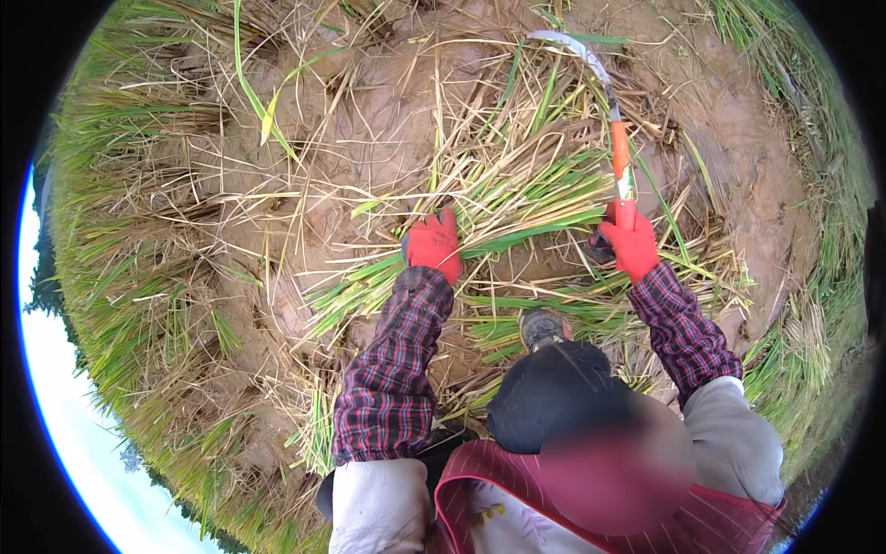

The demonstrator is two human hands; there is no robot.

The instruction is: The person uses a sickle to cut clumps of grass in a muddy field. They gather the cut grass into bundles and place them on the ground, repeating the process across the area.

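My left hand (433, 248), in a red work glove, is closed around a bundle of cut green and yellow stalks (533, 197), likely rice, lying crosswise before me. The bundle's leafy ends stick out at left below that hand. My right hand (628, 240), gloved in red too, grips the handle of a sickle (621, 156) with orange tape or paint on it. The curved metal blade points away from me and bends left at the top. The right hand is at the bundle's right end; whether its fingers also hold stalks I cannot tell.
Wet brown mud (374, 124) carries scattered straw and stubble. Standing grassy plants (152, 291) line the left, with more greenery (824, 277) along the right. More cut stalks (505, 339) lie beside my muddy boot (543, 327), below the hands.
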